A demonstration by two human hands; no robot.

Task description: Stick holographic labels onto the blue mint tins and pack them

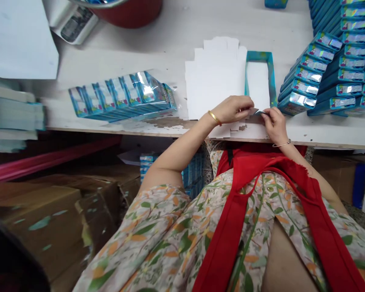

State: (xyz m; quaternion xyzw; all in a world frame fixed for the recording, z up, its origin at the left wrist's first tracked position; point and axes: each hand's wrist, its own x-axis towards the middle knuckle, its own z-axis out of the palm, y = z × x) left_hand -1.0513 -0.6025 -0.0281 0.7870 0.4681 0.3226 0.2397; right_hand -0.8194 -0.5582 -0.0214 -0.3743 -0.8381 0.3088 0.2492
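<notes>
My left hand [235, 109] and my right hand [273, 123] meet at the front edge of the white table [146, 56]. Both are pinched on a small flat piece [257, 111] held between them; it is too small to name. Just behind the hands lies a stack of flat white card blanks [214, 79]. Beside that stack lies a flat blank with a teal border [258, 77]. A gold bangle sits on my left wrist and a thin silver one on my right.
A wrapped row of blue boxes [124, 95] lies left of centre. Several stacked blue boxes [331, 69] fill the right side. A scale [76, 22] and a red basin [130, 12] stand at the back. Cardboard cartons [48, 219] sit under the table on the left.
</notes>
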